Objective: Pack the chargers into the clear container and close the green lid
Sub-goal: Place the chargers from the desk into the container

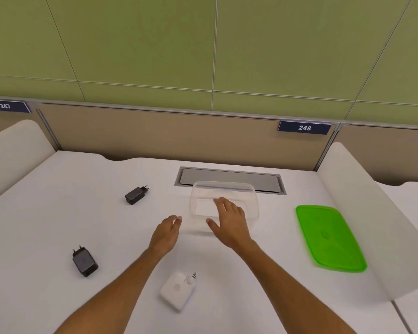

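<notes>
Both hands spread, holding nothing: left hand (165, 233) just short of clear container (225, 206), right hand (229, 220) over its near wall. White charger (177, 291) nearest, between the forearms, long axis running near-left to far-right. Likely a left-hand pick, drawn back toward the body.

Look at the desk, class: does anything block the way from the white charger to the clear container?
Only the person's own hands. The white charger lies near the front edge; the left hand and right hand hover between it and the clear container, which is open, its green lid lying off to the right.

One head-worn view looks forward and down, close over the white desk (58, 213).
</notes>
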Demonstrator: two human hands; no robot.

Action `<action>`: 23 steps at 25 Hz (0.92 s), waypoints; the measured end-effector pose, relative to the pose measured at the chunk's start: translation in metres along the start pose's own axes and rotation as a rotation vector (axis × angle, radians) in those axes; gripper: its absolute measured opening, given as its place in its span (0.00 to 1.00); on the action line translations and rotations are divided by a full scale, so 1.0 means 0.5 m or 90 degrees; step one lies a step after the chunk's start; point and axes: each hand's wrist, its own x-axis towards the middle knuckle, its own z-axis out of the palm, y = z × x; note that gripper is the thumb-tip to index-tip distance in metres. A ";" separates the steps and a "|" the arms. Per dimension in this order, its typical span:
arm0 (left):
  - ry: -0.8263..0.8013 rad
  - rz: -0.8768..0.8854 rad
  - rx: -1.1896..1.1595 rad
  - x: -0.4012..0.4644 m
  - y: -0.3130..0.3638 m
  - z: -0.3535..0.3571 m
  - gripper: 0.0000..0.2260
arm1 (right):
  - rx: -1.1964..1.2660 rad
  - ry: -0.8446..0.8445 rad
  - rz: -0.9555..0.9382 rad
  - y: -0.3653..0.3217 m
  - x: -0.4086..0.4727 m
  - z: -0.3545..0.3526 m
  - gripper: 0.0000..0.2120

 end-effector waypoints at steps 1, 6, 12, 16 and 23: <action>-0.004 0.005 0.025 -0.010 -0.006 0.001 0.21 | -0.001 -0.049 -0.044 -0.022 -0.016 0.006 0.30; -0.007 0.027 0.111 -0.065 -0.044 -0.005 0.21 | -0.046 -0.336 -0.172 -0.100 -0.080 0.049 0.34; 0.036 0.020 0.210 -0.090 -0.103 -0.046 0.19 | -0.096 -0.423 -0.225 -0.136 -0.123 0.095 0.43; 0.055 0.018 0.296 -0.083 -0.153 -0.087 0.19 | -0.147 -0.444 -0.275 -0.141 -0.131 0.119 0.47; 0.058 -0.082 0.376 -0.063 -0.257 -0.158 0.24 | -0.186 -0.447 -0.311 -0.144 -0.147 0.160 0.42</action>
